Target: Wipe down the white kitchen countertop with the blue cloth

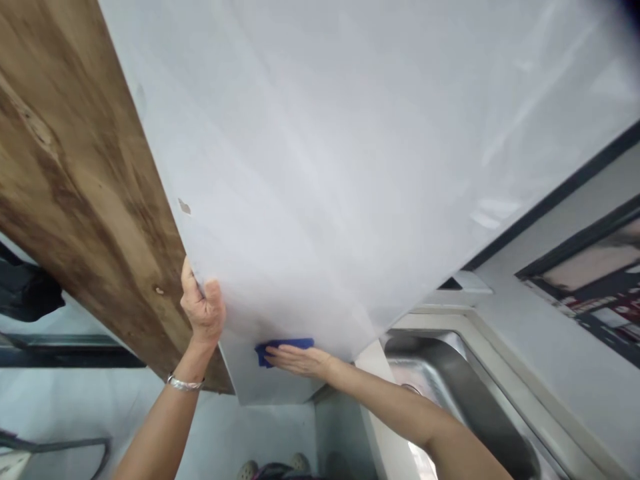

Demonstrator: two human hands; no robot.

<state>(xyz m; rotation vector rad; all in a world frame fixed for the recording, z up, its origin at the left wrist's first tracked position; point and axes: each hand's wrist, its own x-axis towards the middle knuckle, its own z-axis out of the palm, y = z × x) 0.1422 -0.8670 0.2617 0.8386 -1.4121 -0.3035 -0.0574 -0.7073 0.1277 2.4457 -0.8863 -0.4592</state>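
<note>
A large white panel [320, 187] with a glossy surface fills the middle of the head view, and a small chip marks its left edge. My left hand [203, 307] is closed around that edge, its thumb on the white face and its other fingers partly hidden behind. Low on the panel, my right hand [300, 361] presses a blue cloth [287, 344] against the surface with its fingers laid out flat over it. Part of the cloth is hidden under those fingers.
Brown wood-grain boarding [85, 167] runs along the left. To the lower right, a steel sink [450, 373] is set in a pale counter beside my right forearm. A dark-framed picture or window [595, 267] is at far right. Shoes [249, 469] show on the floor below.
</note>
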